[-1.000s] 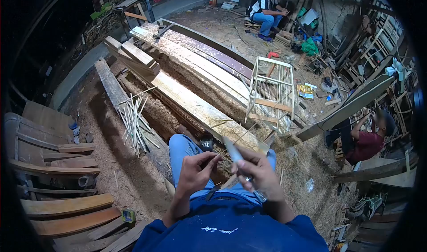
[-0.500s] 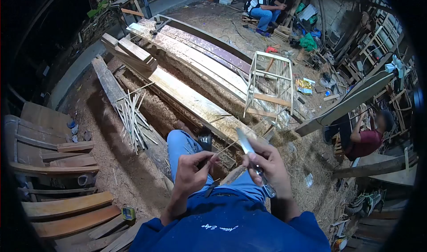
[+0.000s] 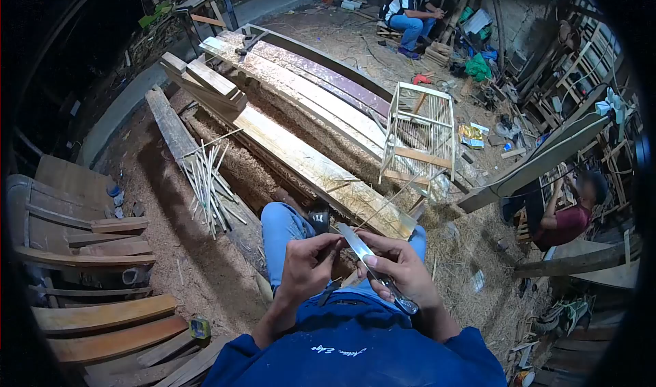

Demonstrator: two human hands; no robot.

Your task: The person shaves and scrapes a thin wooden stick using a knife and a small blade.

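My right hand (image 3: pixel 403 272) is wrapped round the handle of a knife (image 3: pixel 355 242). The shiny blade points up and to the left, its tip close to the left fingertips. My left hand (image 3: pixel 307 267) is closed in a pinch on a thin wooden stick (image 3: pixel 384 206), which slants up and right past the blade; its lower end is hidden by the fingers. Both hands are above my lap, almost touching. Left of my knee, a loose bundle of thin sticks (image 3: pixel 208 189) lies on a weathered board (image 3: pixel 166 126).
A long pale plank (image 3: pixel 301 148) runs ahead, with wood blocks (image 3: pixel 212 79) at its far end. Beyond its near end stands a slatted wooden frame (image 3: pixel 418 132). One person (image 3: pixel 410 7) sits at the back, another (image 3: pixel 567 216) at right. Curved wood pieces (image 3: pixel 109 312) lie at left.
My right hand and knife have moved left to meet my left hand, and the blade now tilts further left. The stick now shows reaching farther up and right.
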